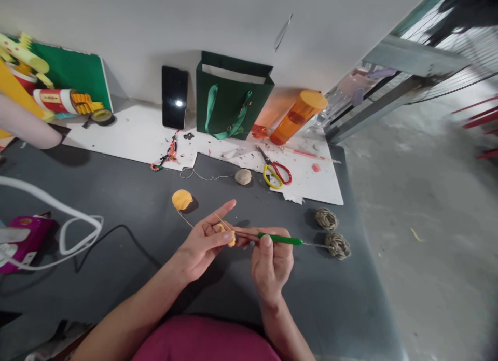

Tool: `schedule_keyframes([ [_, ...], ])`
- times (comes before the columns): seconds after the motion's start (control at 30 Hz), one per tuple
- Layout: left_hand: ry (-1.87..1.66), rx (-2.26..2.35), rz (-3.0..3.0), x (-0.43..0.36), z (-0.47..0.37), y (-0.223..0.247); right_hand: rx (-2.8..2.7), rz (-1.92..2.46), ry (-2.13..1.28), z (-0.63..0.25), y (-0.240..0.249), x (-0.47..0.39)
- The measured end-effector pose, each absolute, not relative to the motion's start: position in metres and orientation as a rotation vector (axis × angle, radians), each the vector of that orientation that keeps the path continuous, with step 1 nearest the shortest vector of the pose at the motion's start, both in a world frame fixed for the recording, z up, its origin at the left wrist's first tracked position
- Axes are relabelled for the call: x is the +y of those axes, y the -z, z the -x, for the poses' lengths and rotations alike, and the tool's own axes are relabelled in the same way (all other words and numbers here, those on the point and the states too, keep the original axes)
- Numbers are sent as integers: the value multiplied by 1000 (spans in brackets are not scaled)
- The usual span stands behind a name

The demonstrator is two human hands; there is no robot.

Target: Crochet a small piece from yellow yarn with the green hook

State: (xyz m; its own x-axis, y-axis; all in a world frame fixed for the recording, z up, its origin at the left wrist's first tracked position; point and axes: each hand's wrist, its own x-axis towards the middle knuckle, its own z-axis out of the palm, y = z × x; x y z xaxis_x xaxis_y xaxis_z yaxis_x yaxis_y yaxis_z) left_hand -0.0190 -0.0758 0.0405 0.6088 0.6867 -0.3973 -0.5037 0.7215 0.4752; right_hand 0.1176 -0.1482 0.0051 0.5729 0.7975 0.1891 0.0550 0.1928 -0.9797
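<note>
Two bare hands meet over the dark grey worktop (128,195), working close together near the person's body. The left hand (199,249) pinches a small yellow piece of yarn work (232,239) between thumb and fingers, its index finger stretched out with a strand running past it. The right hand (272,265) is closed around the green handle of a slim hook (284,239), thumb pressed on the near side. Its fingers reach to the yellow piece, so the small piece sits between the two hands; how the hook's tip meets the yarn is too small to tell. A thin metal shaft sticks out from the handle to the right, lining up with the nearer of two grey-brown yarn bundles (337,246); whether they touch cannot be told.

Beyond the left hand lies a yellow yarn ball (182,199), its strand trailing toward that hand. Farther back is a beige ball (243,177) with a loose, looping thread. Scissors with one red and one yellow handle (288,174) lie on a white board (321,187) along the wall. Behind them stand a dark green paper bag (233,99), an orange bottle (298,117), leaning, and a black phone (175,94), propped upright.
</note>
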Motion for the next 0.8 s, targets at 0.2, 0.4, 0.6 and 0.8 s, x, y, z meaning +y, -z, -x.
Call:
schedule_keyframes([
  [0.2, -652, 500, -355, -78, 17, -38, -644, 1129, -865, -115, -17, -137],
  [0.4, -679, 643, -419, -80, 15, -41, -632, 1050, -926, -104, -18, -133],
  [0.6, -706, 690, -515, -83, 16, -40, -502, 1045, -930, -106, -17, -130],
  [0.8, -742, 717, -578, -84, 15, -39, -478, 1025, -1013, -105, -21, -128],
])
